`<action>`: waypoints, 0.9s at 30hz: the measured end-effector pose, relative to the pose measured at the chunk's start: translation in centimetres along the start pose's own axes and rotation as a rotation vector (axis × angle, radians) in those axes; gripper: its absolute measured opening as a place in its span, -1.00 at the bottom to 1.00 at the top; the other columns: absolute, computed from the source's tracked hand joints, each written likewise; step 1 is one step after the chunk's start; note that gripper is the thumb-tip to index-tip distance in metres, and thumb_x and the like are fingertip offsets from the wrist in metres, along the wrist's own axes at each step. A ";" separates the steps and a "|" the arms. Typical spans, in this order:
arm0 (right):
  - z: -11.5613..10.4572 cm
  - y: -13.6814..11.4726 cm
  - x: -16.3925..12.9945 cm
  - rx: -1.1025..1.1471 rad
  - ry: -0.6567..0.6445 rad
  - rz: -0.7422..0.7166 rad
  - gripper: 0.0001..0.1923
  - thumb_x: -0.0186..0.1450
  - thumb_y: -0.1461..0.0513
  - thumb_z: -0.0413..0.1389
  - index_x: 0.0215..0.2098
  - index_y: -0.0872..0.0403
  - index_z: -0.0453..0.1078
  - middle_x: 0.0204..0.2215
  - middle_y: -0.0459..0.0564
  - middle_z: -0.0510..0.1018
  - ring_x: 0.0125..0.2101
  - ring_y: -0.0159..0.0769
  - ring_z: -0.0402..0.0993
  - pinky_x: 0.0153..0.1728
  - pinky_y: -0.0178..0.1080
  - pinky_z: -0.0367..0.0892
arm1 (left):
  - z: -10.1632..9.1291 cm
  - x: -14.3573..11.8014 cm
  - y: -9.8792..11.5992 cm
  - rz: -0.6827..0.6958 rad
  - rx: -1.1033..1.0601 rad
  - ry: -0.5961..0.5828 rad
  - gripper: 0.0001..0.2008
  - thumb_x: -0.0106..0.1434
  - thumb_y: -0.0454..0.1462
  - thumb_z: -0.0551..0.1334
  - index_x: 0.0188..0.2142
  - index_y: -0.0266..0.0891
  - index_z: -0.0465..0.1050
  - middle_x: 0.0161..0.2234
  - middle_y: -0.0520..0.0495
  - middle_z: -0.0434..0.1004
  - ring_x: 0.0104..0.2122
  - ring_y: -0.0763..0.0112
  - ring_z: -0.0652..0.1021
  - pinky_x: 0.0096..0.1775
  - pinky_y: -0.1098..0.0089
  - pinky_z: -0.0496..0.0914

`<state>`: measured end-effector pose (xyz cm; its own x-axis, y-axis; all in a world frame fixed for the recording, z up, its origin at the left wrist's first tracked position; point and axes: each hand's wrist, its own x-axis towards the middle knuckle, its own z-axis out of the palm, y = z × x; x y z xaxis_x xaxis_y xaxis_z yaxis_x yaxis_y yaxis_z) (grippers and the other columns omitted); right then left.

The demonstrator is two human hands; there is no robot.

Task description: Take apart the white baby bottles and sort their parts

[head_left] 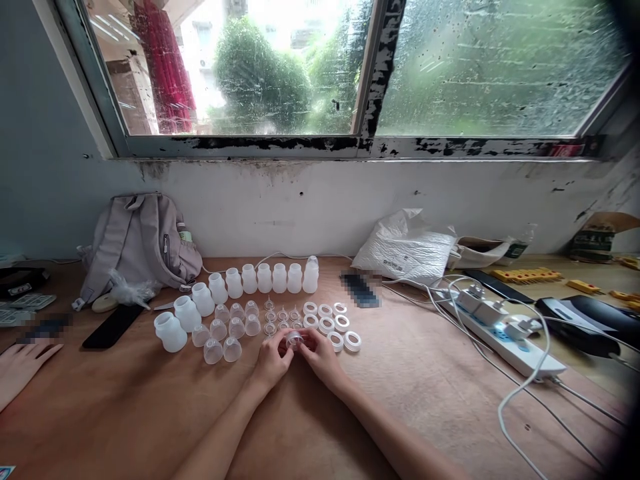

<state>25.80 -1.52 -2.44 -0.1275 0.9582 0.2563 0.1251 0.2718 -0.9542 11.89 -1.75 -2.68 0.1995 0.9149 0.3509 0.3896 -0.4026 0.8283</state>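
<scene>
My left hand [273, 360] and my right hand [321, 357] meet over the brown table [400, 387], both gripping one small clear plastic part [295, 340] between the fingertips. Just beyond them lie white rings [334, 323], tiny clear nipples [281, 316] and clear dome caps [227, 330]. An arc of white translucent bottles [235, 283] curves behind these from left to centre.
A grey bag [143, 243] sits at the back left by a black phone [113, 327]. Another person's hand [23, 367] rests at the left edge. A white power strip [505, 337] with cables lies right, near a white plastic bag [407, 250].
</scene>
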 end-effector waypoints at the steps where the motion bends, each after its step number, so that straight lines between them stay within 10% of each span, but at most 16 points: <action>1: 0.0 0.2 0.0 0.006 0.001 0.001 -0.82 0.10 0.28 0.06 -0.30 0.08 0.36 -0.41 0.00 0.52 -0.34 -0.22 0.47 -0.29 -0.17 0.39 | 0.0 0.0 -0.1 0.000 0.008 0.004 -0.72 0.07 -0.38 0.09 -0.18 -0.22 0.35 -0.38 -0.02 0.51 -0.41 0.46 0.51 -0.34 0.47 0.43; 27: -0.3 1.4 0.9 -0.338 0.064 -0.094 -0.87 0.01 0.36 -0.06 -0.46 0.04 0.17 -0.64 -0.20 0.27 -0.64 -0.42 0.18 -0.60 -0.37 0.11 | 0.6 -0.6 0.0 0.079 0.143 -0.067 -0.63 0.11 -0.30 0.08 -0.05 -0.20 0.28 -0.42 0.00 0.53 -0.47 0.45 0.51 -0.36 0.47 0.41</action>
<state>26.13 -0.26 -3.49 -0.0936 0.9284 0.3596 0.4359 0.3629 -0.8236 12.28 -2.35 -3.11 0.2928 0.8780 0.3786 0.4930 -0.4779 0.7271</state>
